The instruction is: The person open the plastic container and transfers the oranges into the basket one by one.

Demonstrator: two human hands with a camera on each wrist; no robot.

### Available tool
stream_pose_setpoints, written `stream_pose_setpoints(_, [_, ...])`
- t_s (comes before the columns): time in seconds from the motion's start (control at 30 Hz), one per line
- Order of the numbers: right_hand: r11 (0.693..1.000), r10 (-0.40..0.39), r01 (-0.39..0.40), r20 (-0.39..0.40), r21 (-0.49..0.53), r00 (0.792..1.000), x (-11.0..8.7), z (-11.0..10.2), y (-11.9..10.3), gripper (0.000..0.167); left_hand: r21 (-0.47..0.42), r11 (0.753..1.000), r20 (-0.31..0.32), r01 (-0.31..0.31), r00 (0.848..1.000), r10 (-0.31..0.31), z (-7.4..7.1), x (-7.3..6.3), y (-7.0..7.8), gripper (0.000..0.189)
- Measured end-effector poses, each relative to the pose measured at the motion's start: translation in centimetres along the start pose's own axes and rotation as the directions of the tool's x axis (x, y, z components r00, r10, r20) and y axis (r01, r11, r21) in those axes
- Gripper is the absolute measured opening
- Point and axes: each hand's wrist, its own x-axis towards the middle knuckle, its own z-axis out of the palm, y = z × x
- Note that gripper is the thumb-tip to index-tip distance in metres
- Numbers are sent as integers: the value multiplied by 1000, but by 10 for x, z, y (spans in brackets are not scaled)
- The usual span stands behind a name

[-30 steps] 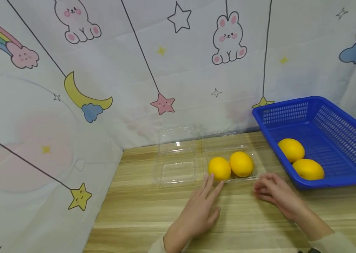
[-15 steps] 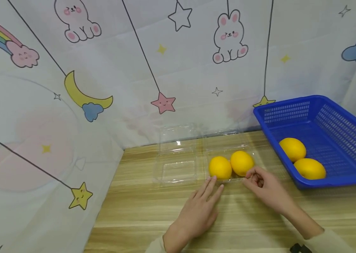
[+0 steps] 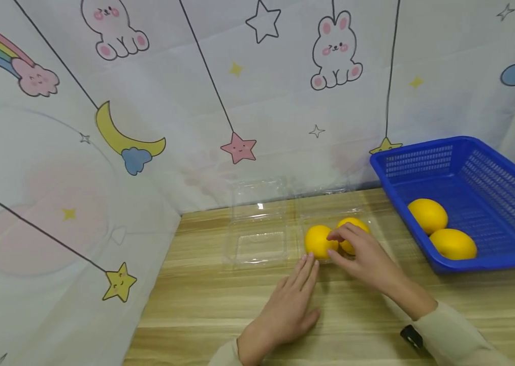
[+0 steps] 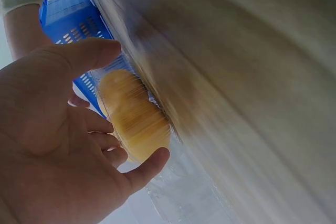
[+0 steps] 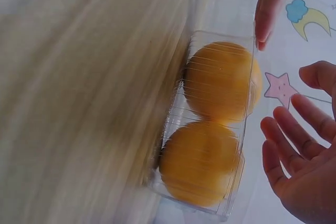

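Two yellow-orange oranges sit side by side in the base of a clear plastic clamshell box, its lid standing back. The left orange is fully beside the fingertips of my left hand, whose straight fingers reach the box's front edge. My right hand hovers over the right orange, partly hiding it in the head view. In the right wrist view its fingers are loosely bent, apart from the fruit, with nothing held. The left wrist view shows the left thumb and fingers spread near the box wall.
A second clear clamshell box lies opened to the left. At the right stands a blue plastic basket holding two oranges, a rear one and a front one. A cartoon-printed curtain hangs behind the wooden table.
My right hand has moved left from beside the basket to above the right orange, opening out on the way. The left hand has stayed nearly in place, its fingers drawing together.
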Motion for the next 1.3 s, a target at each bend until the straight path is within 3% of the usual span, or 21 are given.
stream_pose_setpoints(0.17, [998,-18,21,43,-67,999,12,4,3,31,46,999,-12,3,1000,-3,1,0,2,95])
stream_pose_setpoints(0.43, [988,21,4,159,-153,987,26,9,10,46,48,999,-51,-4,999,6,7,0,1,97])
stream_pose_setpoints(0.73, [991,38,5,316,-132,948,38,6,18,60,26,999,-56,-18,998,19,9,0,1,94])
stream_pose_setpoints(1.0, [982,119,-56,352,-182,929,42,7,23,68,2,999,-90,-42,995,42,11,2,-1,97])
stream_pose_setpoints(1.3, [980,138,-80,335,-181,932,43,11,23,70,-57,998,-72,-21,997,17,10,1,-2,99])
